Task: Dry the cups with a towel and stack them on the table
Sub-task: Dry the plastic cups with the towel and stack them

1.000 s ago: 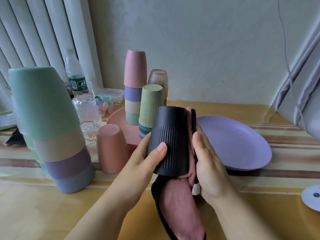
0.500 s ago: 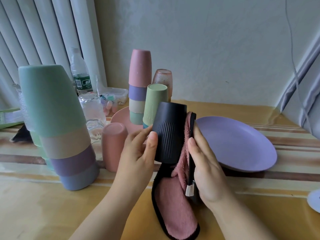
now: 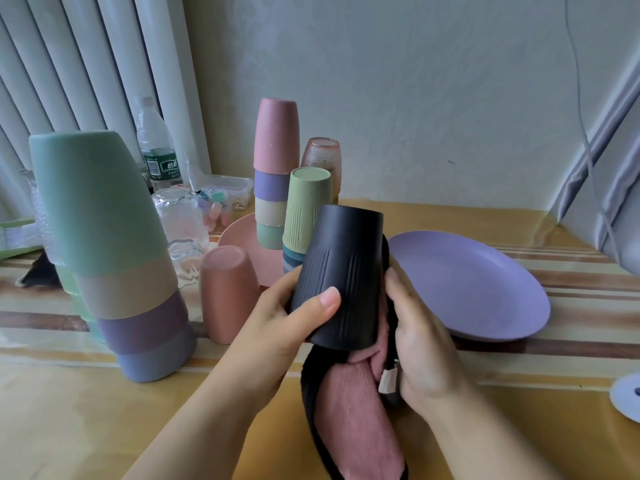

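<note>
My left hand (image 3: 287,317) grips a black ribbed cup (image 3: 337,278), held upside down above the table with its base tilted away from me. My right hand (image 3: 420,344) holds a pink towel with a black edge (image 3: 356,407) against the cup's right side; the towel's tail hangs down toward me. A tall stack of upside-down cups (image 3: 110,251), green on top, stands at the left. A second stack topped by a pink cup (image 3: 275,168) and a shorter stack topped by a green ribbed cup (image 3: 304,209) stand behind. A single pink cup (image 3: 227,292) sits upside down.
A purple plate (image 3: 478,282) lies to the right, a pink plate (image 3: 239,240) under the far stacks. Clear glasses (image 3: 180,216), a water bottle (image 3: 157,147), a small clear box (image 3: 228,192) and an amber glass (image 3: 322,161) crowd the back left. A white disc (image 3: 627,396) sits at the right edge.
The black cup has turned and shifted slightly in my left hand while my right hand slid the towel along its side. The view has also drifted a little.
</note>
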Motion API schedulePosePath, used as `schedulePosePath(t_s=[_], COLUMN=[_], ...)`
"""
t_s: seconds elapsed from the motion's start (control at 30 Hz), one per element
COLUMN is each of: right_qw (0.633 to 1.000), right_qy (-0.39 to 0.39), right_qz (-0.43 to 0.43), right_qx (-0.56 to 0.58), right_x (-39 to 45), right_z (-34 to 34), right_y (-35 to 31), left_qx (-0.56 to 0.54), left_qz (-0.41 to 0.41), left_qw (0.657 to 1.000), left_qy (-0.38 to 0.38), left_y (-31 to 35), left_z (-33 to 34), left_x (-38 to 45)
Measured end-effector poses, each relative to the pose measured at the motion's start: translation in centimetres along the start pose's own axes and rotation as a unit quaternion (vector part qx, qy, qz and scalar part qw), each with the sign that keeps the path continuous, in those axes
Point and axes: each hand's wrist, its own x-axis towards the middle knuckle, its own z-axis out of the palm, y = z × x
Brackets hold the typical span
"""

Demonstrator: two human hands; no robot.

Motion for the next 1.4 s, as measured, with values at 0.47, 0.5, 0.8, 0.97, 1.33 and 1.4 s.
schedulePosePath(t_s=[0.47, 0.5, 0.8, 0.97, 1.33, 1.4], right_qw=[0.982, 0.976, 0.947, 0.966, 0.985, 0.985], right_qy=[0.022, 0.010, 0.061, 0.044, 0.148, 0.157], right_qz=[-0.133, -0.142, -0.223, -0.172, -0.083, -0.067], right_qx=[-0.136, -0.166, -0.224, -0.189, -0.037, -0.027], right_x=[0.0, -0.2, 0.3, 0.5, 0.3, 0.5], right_z=[0.4, 0.9, -0.5, -1.1, -0.4, -0.3], right_y=[1.0, 1.2, 0.1, -0.4, -0.5, 0.0], left_qx=[0.175, 0.195, 0.291, 0.273, 0.087, 0.093], left_qz=[0.077, 0.079, 0.020, -0.019, -0.031, -0.022], left_qw=[0.967, 0.964, 0.957, 0.960, 0.996, 0.995], left_qy=[0.168, 0.164, -0.001, -0.058, 0.017, 0.030], left_y=[-0.6, -0.8, -0.3, 0.4, -0.7, -0.8], left_z=[0.7, 0.4, -1.9, -2.5, -0.3, -0.1], left_x=[0.3, 0.4, 0.6, 0.4, 0.1, 0.1])
